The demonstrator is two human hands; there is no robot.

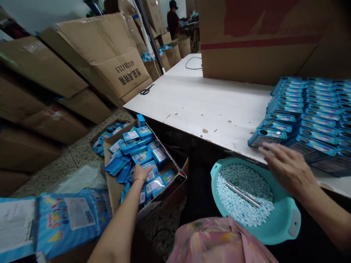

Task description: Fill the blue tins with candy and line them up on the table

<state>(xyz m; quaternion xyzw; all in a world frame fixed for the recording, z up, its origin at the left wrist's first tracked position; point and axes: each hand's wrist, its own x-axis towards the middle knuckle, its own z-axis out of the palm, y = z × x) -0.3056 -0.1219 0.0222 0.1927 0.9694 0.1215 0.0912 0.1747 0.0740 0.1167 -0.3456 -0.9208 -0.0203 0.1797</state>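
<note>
My left hand (141, 173) reaches into an open carton (175, 176) full of small blue printed boxes (142, 157). Its thumb lies across one small box (151, 171) and the other fingers go down beside it, partly hidden; the hand looks closed on that box. My right hand (287, 170) hovers over the rim of a turquoise basin (283, 228), fingers stretched out by the front of the rows of blue boxes (319, 137). These boxes stand on the table with dark round spots on top. Pale blue pellets (241, 190) fill the basin, and a shiny metal tube (242, 194) lies on them.
The white table (192, 102) has a chipped front edge, with black scissors (146, 90) at its far left corner. A large carton (260, 47) stands at the back. Stacked cartons (104, 51) line the left, above blue printed packages (71, 219). A person (174, 20) works far off.
</note>
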